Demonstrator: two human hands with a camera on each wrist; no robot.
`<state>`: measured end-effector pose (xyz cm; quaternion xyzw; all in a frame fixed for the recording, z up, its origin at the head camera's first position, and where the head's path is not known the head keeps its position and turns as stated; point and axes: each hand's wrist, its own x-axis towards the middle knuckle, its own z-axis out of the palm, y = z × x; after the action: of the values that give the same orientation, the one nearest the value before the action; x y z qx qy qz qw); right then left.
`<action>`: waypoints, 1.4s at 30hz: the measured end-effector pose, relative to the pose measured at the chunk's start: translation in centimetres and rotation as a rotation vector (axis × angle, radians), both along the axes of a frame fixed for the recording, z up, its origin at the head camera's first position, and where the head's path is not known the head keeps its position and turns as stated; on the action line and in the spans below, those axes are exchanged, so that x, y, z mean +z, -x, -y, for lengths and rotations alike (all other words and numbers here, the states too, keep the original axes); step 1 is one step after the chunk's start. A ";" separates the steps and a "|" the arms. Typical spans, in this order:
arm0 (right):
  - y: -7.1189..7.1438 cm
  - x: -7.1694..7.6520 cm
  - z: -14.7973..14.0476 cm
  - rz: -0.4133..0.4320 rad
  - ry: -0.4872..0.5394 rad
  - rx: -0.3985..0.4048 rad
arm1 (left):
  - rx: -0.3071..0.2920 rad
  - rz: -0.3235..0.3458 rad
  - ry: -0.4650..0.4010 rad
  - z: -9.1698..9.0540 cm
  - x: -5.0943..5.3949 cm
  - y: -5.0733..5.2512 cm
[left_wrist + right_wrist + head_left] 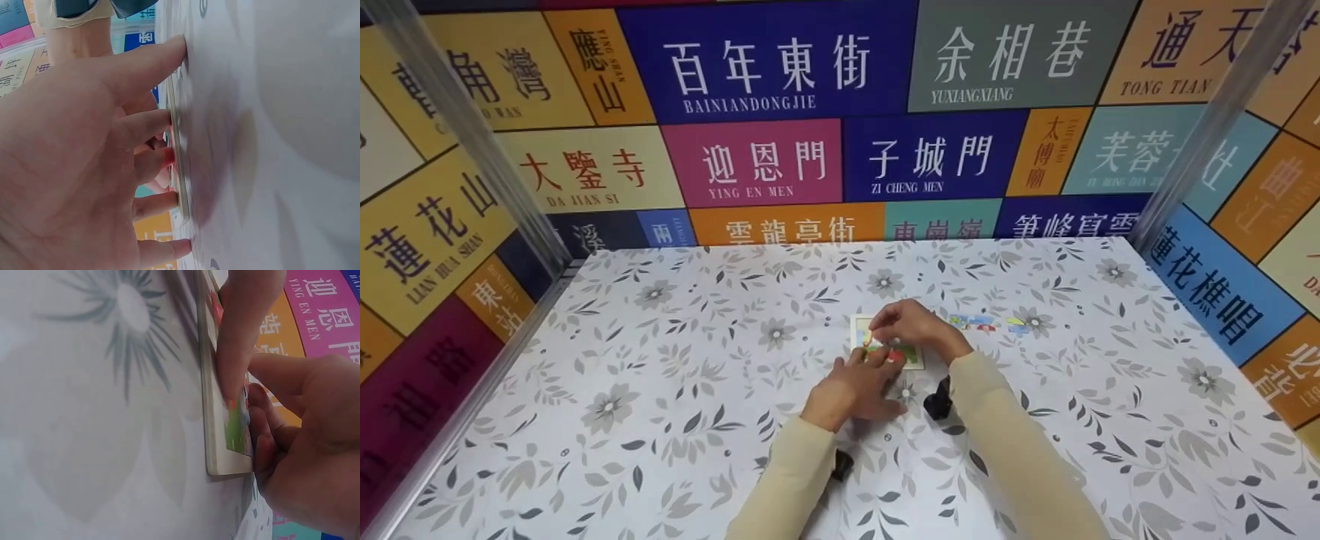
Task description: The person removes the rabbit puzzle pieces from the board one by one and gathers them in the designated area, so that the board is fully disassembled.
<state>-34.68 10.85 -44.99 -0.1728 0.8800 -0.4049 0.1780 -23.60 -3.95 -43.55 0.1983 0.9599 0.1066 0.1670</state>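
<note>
A small picture puzzle board (916, 361) with a pale border lies flat on the cloth, its coloured picture partly covered by both hands. My left hand (859, 386) rests on its near edge with fingers spread. In the left wrist view, the fingertips (166, 156) touch the board's edge and the thumb reaches past it. My right hand (913, 324) is over the board's far part with its fingers bent. The right wrist view shows its thumb and curled fingers (261, 419) close against the picture; whether they pinch a piece is hidden.
Several loose coloured puzzle pieces (979, 323) lie to the right of the board, with another bit (1017, 325) farther right. A white floral cloth (697, 420) covers the table. Walls with coloured name panels (765, 161) stand behind and at both sides.
</note>
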 end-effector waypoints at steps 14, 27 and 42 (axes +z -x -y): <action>-0.2 0.9 -0.4 0.006 0.057 -0.079 | -0.013 0.013 0.005 -0.6 0.0 0.0; -0.2 3.0 -5.2 -0.033 0.046 -0.087 | 0.000 0.035 0.009 -0.3 -0.4 0.0; -1.3 2.4 -12.1 -0.061 -0.008 -0.060 | 0.002 0.041 -0.010 -0.1 -0.1 -0.1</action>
<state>-33.35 22.91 -42.58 -0.1579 0.8914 -0.4013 0.1393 -23.53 -3.83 -43.63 0.1961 0.9559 0.1156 0.1856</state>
